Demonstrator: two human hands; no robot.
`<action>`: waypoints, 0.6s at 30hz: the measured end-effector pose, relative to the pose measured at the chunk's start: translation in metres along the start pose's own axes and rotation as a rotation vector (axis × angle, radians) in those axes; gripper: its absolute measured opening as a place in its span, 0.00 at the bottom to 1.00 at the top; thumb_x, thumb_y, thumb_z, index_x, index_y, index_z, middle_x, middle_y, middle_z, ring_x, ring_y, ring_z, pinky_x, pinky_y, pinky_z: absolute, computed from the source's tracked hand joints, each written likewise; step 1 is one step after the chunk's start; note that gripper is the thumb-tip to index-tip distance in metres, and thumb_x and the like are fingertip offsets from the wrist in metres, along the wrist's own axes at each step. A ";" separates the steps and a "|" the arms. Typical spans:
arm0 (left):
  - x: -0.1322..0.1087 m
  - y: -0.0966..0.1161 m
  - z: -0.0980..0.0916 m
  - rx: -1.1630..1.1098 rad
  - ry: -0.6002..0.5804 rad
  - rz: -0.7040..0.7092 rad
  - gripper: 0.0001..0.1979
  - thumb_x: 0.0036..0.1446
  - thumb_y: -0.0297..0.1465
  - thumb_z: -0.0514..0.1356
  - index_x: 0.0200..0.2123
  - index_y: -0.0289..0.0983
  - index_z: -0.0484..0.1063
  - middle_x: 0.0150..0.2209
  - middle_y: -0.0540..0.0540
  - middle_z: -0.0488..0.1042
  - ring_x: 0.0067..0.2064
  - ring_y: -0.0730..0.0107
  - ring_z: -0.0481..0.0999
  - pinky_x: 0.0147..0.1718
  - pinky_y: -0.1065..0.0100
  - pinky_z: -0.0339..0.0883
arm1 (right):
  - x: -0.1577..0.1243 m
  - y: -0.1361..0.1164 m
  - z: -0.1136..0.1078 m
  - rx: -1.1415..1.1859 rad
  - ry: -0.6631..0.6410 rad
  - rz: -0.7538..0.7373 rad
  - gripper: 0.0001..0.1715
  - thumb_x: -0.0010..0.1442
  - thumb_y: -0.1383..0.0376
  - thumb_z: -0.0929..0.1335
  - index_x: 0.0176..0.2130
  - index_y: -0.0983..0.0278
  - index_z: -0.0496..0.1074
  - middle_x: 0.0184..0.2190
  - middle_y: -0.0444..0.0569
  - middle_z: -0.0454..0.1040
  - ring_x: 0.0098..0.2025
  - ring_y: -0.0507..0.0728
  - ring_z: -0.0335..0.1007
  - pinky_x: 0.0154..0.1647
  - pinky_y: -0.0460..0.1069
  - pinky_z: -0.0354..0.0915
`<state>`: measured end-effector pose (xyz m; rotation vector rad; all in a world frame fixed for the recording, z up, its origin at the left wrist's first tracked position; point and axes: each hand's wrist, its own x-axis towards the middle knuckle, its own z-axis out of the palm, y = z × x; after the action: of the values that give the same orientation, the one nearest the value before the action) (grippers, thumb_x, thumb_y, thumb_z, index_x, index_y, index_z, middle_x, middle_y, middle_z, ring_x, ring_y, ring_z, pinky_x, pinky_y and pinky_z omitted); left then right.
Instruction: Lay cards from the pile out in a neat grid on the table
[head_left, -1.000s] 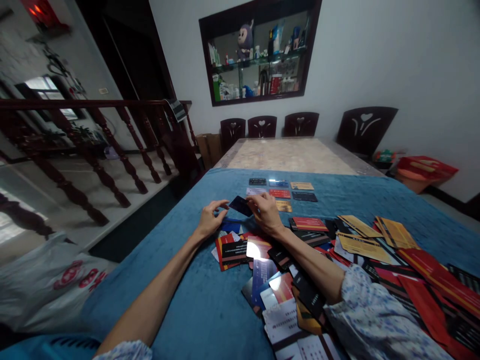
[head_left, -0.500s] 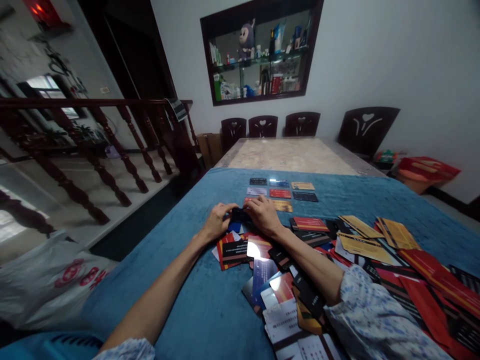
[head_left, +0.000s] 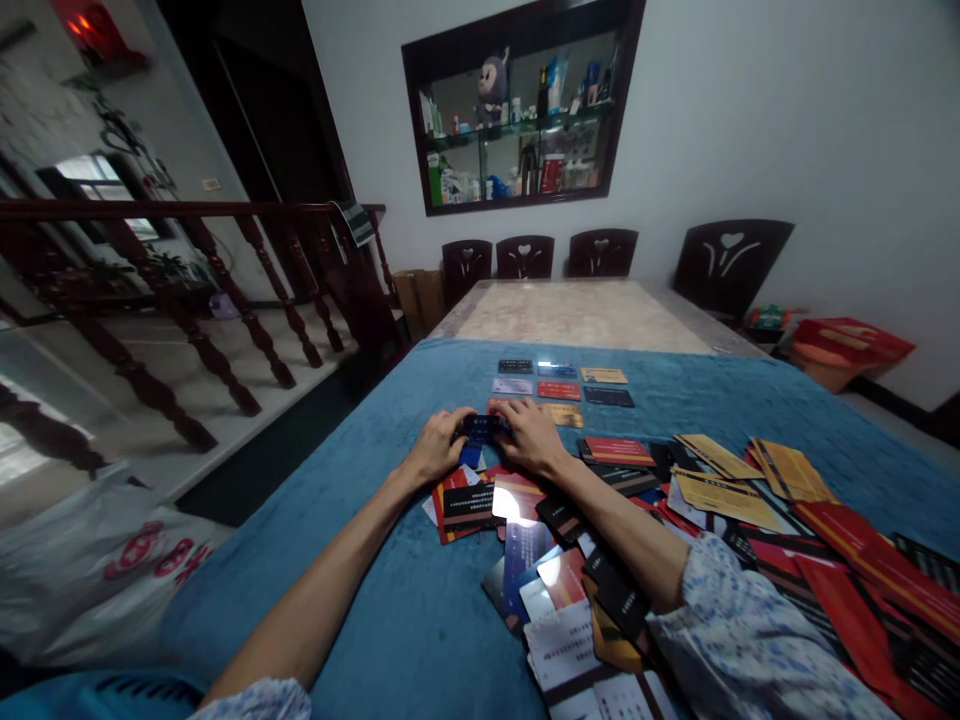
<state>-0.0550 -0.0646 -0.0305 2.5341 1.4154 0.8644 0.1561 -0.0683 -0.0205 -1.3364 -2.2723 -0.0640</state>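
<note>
A dark blue card (head_left: 484, 425) is held lengthwise between my two hands, just above the blue cloth (head_left: 352, 500). My left hand (head_left: 435, 443) pinches its left end with thumb and fingers. The right end is gripped by my right hand (head_left: 532, 436), whose fingers cover part of it. Beyond the hands lie several cards in rows, among them a red card (head_left: 559, 391), a black card (head_left: 515, 367) and a gold card (head_left: 564, 415). Right under my wrists a loose heap begins, with a black-and-red card (head_left: 469, 507) at its near left side.
Overlapping cards spread across the right, including yellow cards (head_left: 727, 498) and red ones (head_left: 847, 610). The bare tabletop (head_left: 555, 312) shows past the cloth. Chairs (head_left: 604, 253) line the far wall, a wooden railing (head_left: 225, 290) runs left, and a plastic bag (head_left: 105, 570) sits lower left.
The card between my hands has tilted, so its face and printing now show more clearly. Both hands keep nearly the same place.
</note>
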 end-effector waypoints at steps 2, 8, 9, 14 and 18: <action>0.001 0.000 -0.001 0.010 0.005 -0.005 0.23 0.55 0.22 0.58 0.55 0.38 0.70 0.38 0.45 0.73 0.40 0.62 0.72 0.47 0.59 0.67 | 0.000 0.000 0.000 -0.007 -0.008 -0.003 0.22 0.57 0.64 0.69 0.53 0.59 0.68 0.50 0.56 0.75 0.50 0.66 0.66 0.46 0.56 0.57; 0.001 -0.002 -0.003 0.020 0.024 -0.033 0.23 0.56 0.21 0.57 0.55 0.38 0.69 0.36 0.46 0.74 0.40 0.63 0.72 0.47 0.59 0.67 | 0.000 -0.001 0.000 0.052 -0.065 -0.001 0.27 0.56 0.67 0.67 0.56 0.61 0.64 0.50 0.56 0.75 0.51 0.65 0.68 0.48 0.57 0.56; 0.002 -0.002 -0.003 0.017 0.024 -0.038 0.23 0.56 0.20 0.57 0.55 0.37 0.69 0.36 0.46 0.74 0.40 0.63 0.72 0.47 0.59 0.67 | 0.000 -0.001 0.001 0.069 -0.076 0.003 0.28 0.56 0.67 0.67 0.56 0.62 0.63 0.50 0.56 0.74 0.51 0.65 0.68 0.48 0.58 0.55; 0.002 -0.004 -0.003 0.000 0.051 -0.033 0.24 0.56 0.21 0.57 0.56 0.38 0.69 0.37 0.46 0.74 0.40 0.64 0.72 0.48 0.60 0.67 | 0.001 0.001 0.004 0.106 -0.057 -0.003 0.32 0.53 0.70 0.67 0.57 0.65 0.61 0.55 0.58 0.70 0.55 0.64 0.65 0.49 0.57 0.56; 0.003 -0.008 -0.002 0.008 0.061 -0.043 0.25 0.56 0.21 0.58 0.57 0.38 0.68 0.38 0.47 0.75 0.41 0.65 0.73 0.48 0.61 0.68 | 0.001 0.003 0.006 0.074 -0.060 -0.003 0.32 0.53 0.69 0.68 0.57 0.65 0.61 0.55 0.58 0.69 0.55 0.65 0.63 0.50 0.58 0.56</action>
<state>-0.0608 -0.0583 -0.0306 2.4938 1.4881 0.9381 0.1559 -0.0639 -0.0256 -1.3134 -2.3026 0.0595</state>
